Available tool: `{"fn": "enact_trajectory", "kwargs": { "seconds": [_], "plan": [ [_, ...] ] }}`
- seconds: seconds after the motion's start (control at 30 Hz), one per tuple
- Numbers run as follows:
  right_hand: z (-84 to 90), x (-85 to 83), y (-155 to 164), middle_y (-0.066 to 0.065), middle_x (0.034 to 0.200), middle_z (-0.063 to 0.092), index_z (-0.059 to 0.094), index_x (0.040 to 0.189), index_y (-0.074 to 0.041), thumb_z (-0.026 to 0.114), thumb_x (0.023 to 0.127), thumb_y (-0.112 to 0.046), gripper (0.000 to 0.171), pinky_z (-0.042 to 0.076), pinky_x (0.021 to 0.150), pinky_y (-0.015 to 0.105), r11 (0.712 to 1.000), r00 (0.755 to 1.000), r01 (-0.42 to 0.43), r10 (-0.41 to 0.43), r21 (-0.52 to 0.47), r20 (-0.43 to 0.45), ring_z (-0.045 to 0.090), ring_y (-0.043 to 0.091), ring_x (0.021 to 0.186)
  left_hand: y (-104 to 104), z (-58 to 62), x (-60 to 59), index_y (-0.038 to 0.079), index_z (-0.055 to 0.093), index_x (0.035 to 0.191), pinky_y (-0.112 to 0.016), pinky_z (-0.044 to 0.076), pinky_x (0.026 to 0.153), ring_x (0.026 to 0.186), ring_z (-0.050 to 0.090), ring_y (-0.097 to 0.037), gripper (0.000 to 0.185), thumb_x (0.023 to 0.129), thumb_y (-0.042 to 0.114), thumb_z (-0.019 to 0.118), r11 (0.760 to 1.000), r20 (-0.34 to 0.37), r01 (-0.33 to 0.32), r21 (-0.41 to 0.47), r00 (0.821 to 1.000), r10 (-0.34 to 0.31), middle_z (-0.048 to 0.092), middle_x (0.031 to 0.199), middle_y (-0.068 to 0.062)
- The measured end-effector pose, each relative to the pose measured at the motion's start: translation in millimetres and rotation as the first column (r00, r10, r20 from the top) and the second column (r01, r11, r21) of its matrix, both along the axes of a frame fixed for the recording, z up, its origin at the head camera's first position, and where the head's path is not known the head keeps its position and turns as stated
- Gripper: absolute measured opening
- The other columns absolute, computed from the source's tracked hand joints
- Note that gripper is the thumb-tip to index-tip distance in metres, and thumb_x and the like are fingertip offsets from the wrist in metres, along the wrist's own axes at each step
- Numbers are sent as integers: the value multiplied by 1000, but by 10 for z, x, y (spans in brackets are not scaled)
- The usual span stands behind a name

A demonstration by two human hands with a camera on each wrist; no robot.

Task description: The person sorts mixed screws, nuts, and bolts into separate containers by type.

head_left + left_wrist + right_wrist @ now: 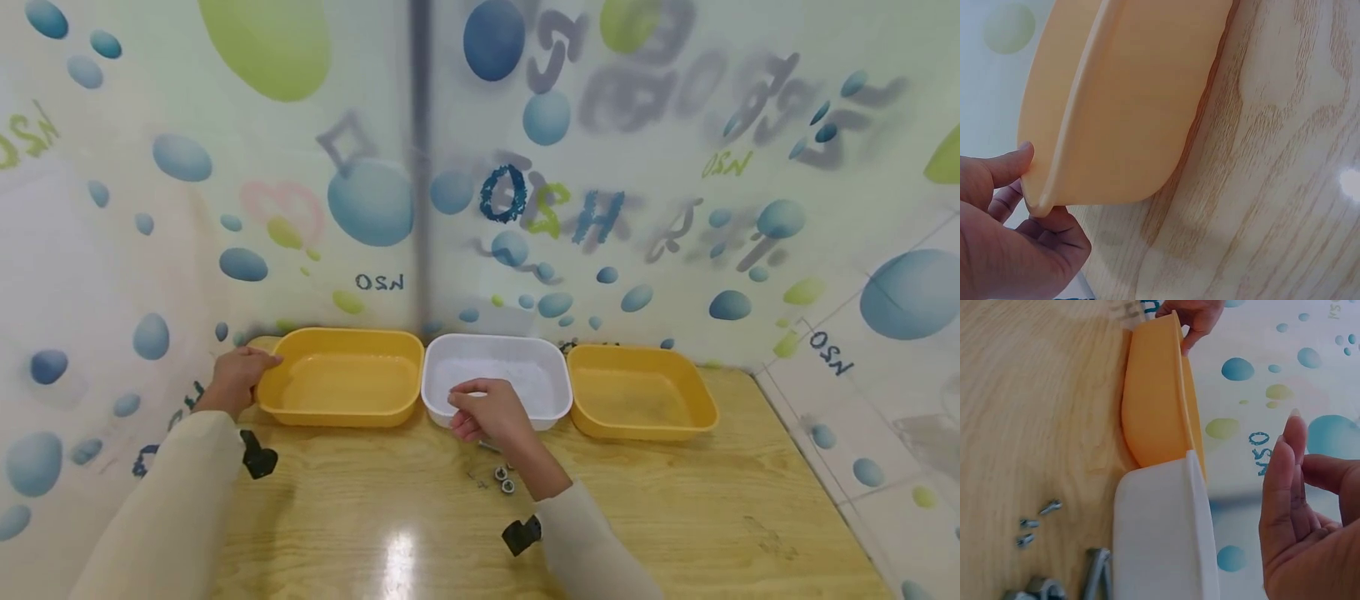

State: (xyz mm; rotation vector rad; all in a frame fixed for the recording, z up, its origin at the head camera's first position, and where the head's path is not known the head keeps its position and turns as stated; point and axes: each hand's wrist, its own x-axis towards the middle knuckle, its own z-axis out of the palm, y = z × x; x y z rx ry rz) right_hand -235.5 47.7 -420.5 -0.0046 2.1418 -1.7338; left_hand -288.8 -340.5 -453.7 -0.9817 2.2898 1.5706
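Our left hand [238, 377] pinches the yellow tub [341, 379] rim at left of frame (keep it steady), while our right hand [491, 412], fingers loosely curled and empty, hovers over the white tub [555, 375].

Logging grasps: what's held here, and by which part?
The left hand grips the left yellow tub by its outer rim corner. The right hand hovers over the white tub, apparently holding nothing.
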Motion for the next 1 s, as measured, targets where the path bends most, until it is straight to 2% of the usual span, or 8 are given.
{"fn": "enact_trajectory", "kwargs": {
  "seconds": [0.33, 0.57, 0.73, 0.87, 1.0],
  "plan": [
    [-318, 139, 283, 5, 66, 66, 65, 115, 3, 62, 94, -17, 29, 56, 54, 29, 1000, 999, 22, -22, 4, 42, 64, 12, 53, -12, 59, 12, 4, 43, 134, -22, 51, 69, 93, 50, -23, 45, 99, 31, 53, 1000, 4, -18, 13, 1000, 18, 47, 116, -10],
    [-498, 193, 415, 3, 63, 65, 65, 112, 5, 63, 93, -15, 27, 54, 50, 26, 999, 998, 47, -48, 24, 35, 62, 10, 51, -17, 15, 2, 5, 45, 132, -22, 51, 68, 91, 50, -22, 42, 100, 31, 53, 1000, 2, -14, 18, 1000, 14, 48, 115, -9],
    [-627, 183, 468, 4, 62, 64, 66, 106, 3, 61, 94, -12, 20, 53, 48, 27, 995, 998, 53, -55, 82, 12, 60, 10, 49, -9, 9, 1, 4, 43, 135, -22, 51, 66, 89, 51, -22, 45, 100, 31, 53, 1000, 2, -16, 16, 1000, 16, 48, 116, -10],
    [-748, 163, 476, 6, 61, 63, 66, 104, 3, 60, 93, -10, 17, 51, 45, 26, 990, 998, 55, -59, 133, 26, 59, 11, 47, 15, 42, 19, 4, 44, 133, -22, 50, 63, 86, 51, -22, 43, 100, 30, 53, 1000, 2, -22, 14, 1000, 22, 48, 114, -10],
    [-833, 158, 478, 7, 58, 61, 64, 103, 4, 62, 90, -4, 16, 48, 41, 25, 989, 996, 60, -67, 137, 51, 56, 11, 44, 37, 35, 18, 4, 43, 134, -22, 50, 65, 87, 50, -22, 43, 100, 29, 53, 999, 2, -27, 23, 1000, 27, 48, 116, -10]
  ]
}}
